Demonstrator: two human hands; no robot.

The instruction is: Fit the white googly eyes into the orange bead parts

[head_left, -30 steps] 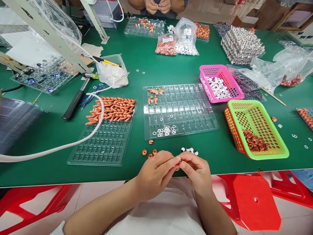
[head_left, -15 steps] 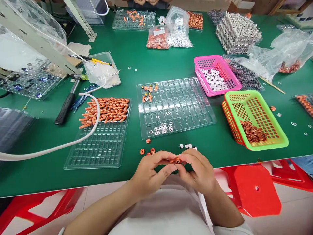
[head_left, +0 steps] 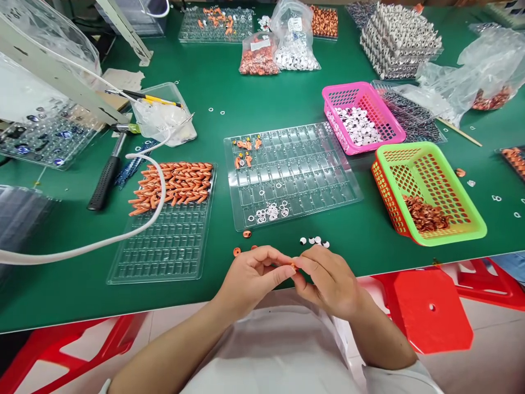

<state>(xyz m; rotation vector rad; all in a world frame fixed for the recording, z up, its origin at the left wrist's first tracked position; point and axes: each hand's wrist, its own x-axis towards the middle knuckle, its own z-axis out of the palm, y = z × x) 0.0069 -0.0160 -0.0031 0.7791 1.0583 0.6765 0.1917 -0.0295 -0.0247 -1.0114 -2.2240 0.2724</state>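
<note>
My left hand and my right hand meet at the near edge of the green table, fingertips pinched together on a small orange part. Loose orange rings lie on the table just beyond my left hand. A few small white and black pieces sit just beyond my right hand. Ahead of both hands lies a clear compartment tray with a few orange parts at its far left corner and white rings near its front edge.
A second clear tray with rows of orange parts and a white hose across it lies left. A green basket of brown parts and a pink basket of white pieces stand right. A hammer, bags and red stools surround.
The view has tilted down and the table has shifted up in the picture. My hands have stayed together at the table edge, working the small orange part between the fingertips.
</note>
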